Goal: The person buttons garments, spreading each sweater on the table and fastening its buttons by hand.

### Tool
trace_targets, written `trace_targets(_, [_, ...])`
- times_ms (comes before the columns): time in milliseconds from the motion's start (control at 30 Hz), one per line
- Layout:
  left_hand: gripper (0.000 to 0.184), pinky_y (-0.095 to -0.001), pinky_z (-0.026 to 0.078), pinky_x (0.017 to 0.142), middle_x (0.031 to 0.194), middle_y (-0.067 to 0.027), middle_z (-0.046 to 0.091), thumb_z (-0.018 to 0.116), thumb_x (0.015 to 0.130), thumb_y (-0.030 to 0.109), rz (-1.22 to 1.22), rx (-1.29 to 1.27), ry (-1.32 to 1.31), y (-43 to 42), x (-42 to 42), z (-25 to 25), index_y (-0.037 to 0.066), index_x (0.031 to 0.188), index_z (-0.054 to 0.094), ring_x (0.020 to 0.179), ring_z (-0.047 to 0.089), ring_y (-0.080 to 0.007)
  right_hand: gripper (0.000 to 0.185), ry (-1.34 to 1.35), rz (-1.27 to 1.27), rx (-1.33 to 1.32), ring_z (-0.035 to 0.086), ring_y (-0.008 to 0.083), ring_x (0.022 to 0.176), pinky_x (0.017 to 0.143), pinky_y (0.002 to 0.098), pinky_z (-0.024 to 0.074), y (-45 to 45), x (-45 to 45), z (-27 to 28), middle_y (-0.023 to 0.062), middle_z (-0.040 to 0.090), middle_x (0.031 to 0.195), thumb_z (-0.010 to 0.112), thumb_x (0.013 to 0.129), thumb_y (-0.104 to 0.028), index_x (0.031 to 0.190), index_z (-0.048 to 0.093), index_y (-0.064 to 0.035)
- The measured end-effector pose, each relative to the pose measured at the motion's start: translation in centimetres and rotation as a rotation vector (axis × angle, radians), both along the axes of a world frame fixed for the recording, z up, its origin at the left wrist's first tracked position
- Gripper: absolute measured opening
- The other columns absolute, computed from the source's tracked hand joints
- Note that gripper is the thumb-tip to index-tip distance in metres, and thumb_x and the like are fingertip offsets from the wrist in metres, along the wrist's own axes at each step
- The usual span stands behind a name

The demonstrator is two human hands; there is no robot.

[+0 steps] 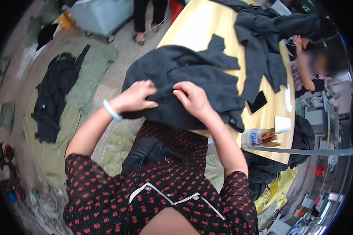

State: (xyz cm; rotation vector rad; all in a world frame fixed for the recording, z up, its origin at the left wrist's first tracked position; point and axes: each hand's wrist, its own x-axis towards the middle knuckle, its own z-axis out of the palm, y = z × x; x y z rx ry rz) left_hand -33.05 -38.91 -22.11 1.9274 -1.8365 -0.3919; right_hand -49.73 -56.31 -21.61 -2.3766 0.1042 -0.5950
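A dark garment (pixel 200 78) lies bunched across the near end of the wooden table, partly hanging over its left edge. My left hand (pixel 139 96), with a pale band on the wrist, rests at the garment's left part; its thumb and fingers are spread apart and slightly blurred. A short way to the right, my right hand (pixel 191 100) pinches a fold of the same dark cloth between thumb and fingertips. Small details of the fold under the fingers cannot be made out.
The wooden table (pixel 192 25) also bears more dark garments (pixel 259 43), a black flat piece (pixel 257 102), a jar (pixel 252 137) and a white cup (pixel 282 124). Dark clothing (pixel 55 94) lies on green cloth at left. A wheeled bin (pixel 102 17) and other people are nearby.
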Motion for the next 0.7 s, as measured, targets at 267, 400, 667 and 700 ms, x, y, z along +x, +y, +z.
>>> trace_targets(267, [0.018,-0.0343,0.046,0.07,0.081,-0.01,0.06,0.068,0.076,0.016,-0.15,-0.19,0.154,1.5,-3.5,10.5,0.0,0.08,0.059,0.074,0.056,-0.0265,0.019,0.02,-0.388,0.392,0.055,0.0088,0.074,0.067,0.0234,0.0462,-6.6,-3.1,0.2,0.0029,0.06,0.079,0.059,0.087,-0.011,0.104,0.061,-0.0018])
trace_targets(400, [0.019,-0.029,0.049,0.066,0.085,-0.006,0.066,0.06,0.087,0.018,0.271,-0.291,0.802,3.0,0.0,14.1,0.0,0.091,0.063,0.069,0.062,-0.0191,0.022,0.059,-0.353,0.616,0.055,0.0064,0.076,0.068,0.0209,0.0465,-7.7,-2.9,-0.6,0.0002,0.059,0.083,0.058,0.089,-0.013,0.107,0.059,-0.0003])
trace_targets(667, [0.032,-0.0278,0.049,0.084,0.104,-0.0088,0.065,0.052,0.091,0.02,1.216,-1.068,0.874,11.3,17.9,18.0,-0.002,0.113,0.06,0.093,0.062,-0.0161,0.038,0.238,-0.682,-0.021,0.057,0.029,0.098,0.087,0.0358,0.0447,-17.8,-1.7,-8.0,0.0179,0.06,0.103,0.064,0.079,-0.022,0.111,0.057,-0.0032])
trace_targets(700, [0.038,-0.0316,0.048,0.083,0.103,-0.012,0.065,0.054,0.088,0.026,1.349,-1.167,0.71,14.3,21.3,18.5,-0.004,0.11,0.061,0.092,0.062,-0.0202,0.041,0.268,-0.832,-0.115,0.052,0.0317,0.105,0.091,0.0375,0.0425,-19.3,-1.9,-7.3,0.0199,0.056,0.11,0.063,0.079,-0.021,0.114,0.054,-0.0037])
